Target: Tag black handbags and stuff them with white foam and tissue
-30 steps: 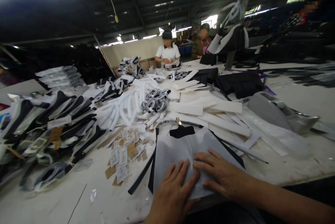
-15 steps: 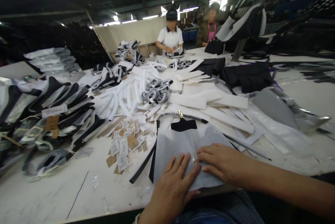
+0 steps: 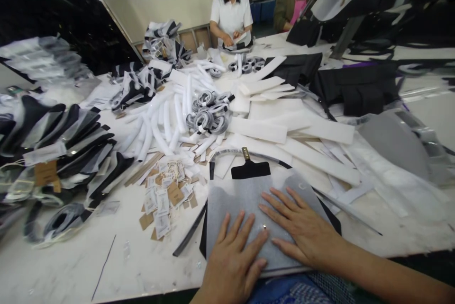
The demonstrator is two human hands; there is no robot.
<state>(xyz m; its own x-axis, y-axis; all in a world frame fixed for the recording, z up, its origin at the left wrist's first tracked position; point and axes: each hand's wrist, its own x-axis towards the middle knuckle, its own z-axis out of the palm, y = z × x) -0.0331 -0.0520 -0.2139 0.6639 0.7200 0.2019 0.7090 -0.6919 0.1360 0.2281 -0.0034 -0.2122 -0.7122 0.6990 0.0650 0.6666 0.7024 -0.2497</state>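
A grey sheet (image 3: pixel 256 195) lies over a black bag at the table's front edge, its black side showing at the right. My left hand (image 3: pixel 236 252) rests flat on the sheet's lower left, fingers spread. On the right part of the sheet, my right hand (image 3: pixel 302 228) lies flat with fingers apart. Between the hands shows a small metal fitting (image 3: pixel 264 227). Beyond the sheet's top edge are a black tab (image 3: pixel 250 170) with a gold clasp (image 3: pixel 246 154) and a wrapped, curved handle (image 3: pixel 227 152).
Paper tags (image 3: pixel 163 204) lie left of the bag. Wrapped black items (image 3: pixel 71 143) are piled farther left. White foam strips (image 3: pixel 259 129) and coiled straps (image 3: pixel 206 119) lie behind. Black bags (image 3: pixel 355 86) sit at the back right. Across the table are two people (image 3: pixel 231 15).
My right hand has spread its fingers and moved slightly up and right across the sheet. The sheet looks flatter. The view has tilted downward.
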